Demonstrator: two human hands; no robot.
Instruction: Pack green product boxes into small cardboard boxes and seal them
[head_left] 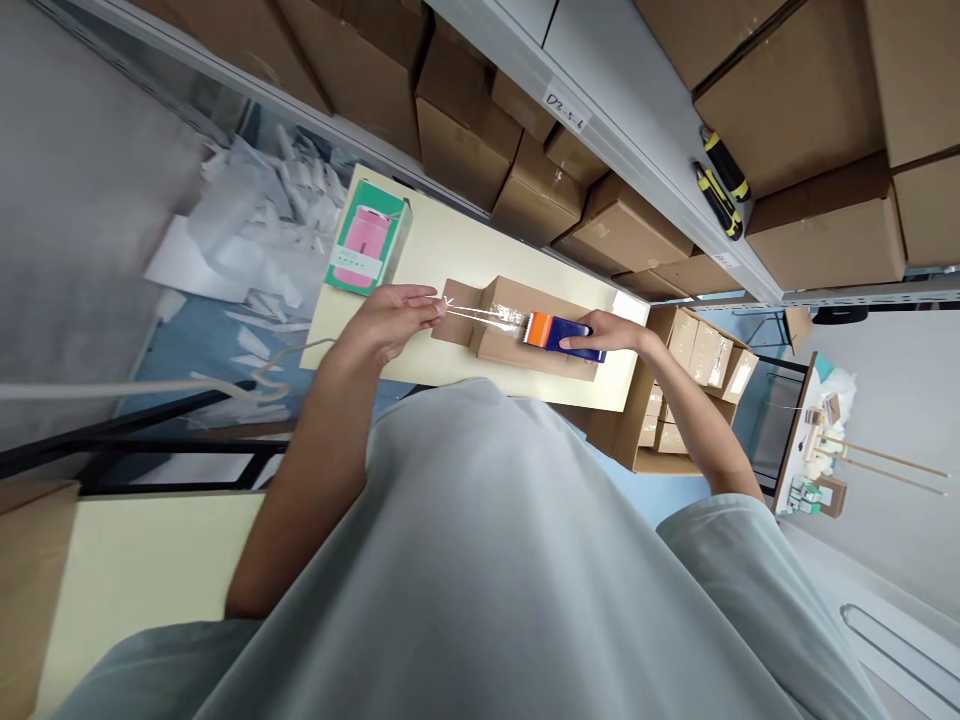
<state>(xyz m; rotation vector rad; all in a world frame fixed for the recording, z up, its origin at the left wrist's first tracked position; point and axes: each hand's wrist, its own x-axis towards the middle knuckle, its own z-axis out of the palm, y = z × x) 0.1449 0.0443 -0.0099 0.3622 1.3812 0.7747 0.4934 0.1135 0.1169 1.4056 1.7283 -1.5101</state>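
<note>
A cardboard box (540, 350) lies on the pale yellow table, with one flap (456, 312) standing out at its left end. My right hand (609, 332) is wrapped around a blue-and-orange tape dispenser (547, 331), which rests over the top of the box with its toothed edge facing left. A strip of clear tape (480, 316) runs from the dispenser across the box to my left hand (397, 320). The thumb and fingertips of that hand pinch its end above the flap. Beyond my left hand sits a green box with a pink picture (367, 237).
Brown cartons (469, 130) line the shelf behind the table (442, 240). Two yellow-and-black utility knives (721, 190) lie on the upper shelf. A large open carton (645, 445) of smaller boxes stands at the right. White scraps (247, 220) cover the floor at left, near a white cable (225, 386).
</note>
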